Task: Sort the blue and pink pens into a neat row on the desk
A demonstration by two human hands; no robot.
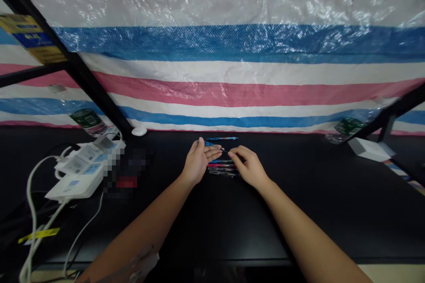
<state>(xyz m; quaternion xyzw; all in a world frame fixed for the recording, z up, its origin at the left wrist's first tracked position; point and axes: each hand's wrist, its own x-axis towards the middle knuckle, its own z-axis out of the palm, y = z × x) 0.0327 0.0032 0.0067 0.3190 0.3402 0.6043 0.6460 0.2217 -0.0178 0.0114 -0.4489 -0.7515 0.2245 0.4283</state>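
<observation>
My left hand [196, 162] holds a blue pen [208, 143] under its thumb, against the fingers, with the pen's narrow end pointing right. My right hand [249, 167] is closed in a pinch just beyond that end. A small dark piece shows at its fingertips, too small to name. Below the hands several pens lie side by side: a blue one, a pink pen [219, 166] and dark pens [219, 173] nearest me. The right fingers partly cover their right ends. Behind the hands another blue pen [222, 138] lies on the black table [229, 225].
On the left sits a white power strip [78, 183] with plugs and cables, beside a blurred-out patch. A white round object [139, 131] lies at the back. Plastic bottles [88, 120] stand left and right. A white box [370, 148] is at right, before a striped sheet [232, 70].
</observation>
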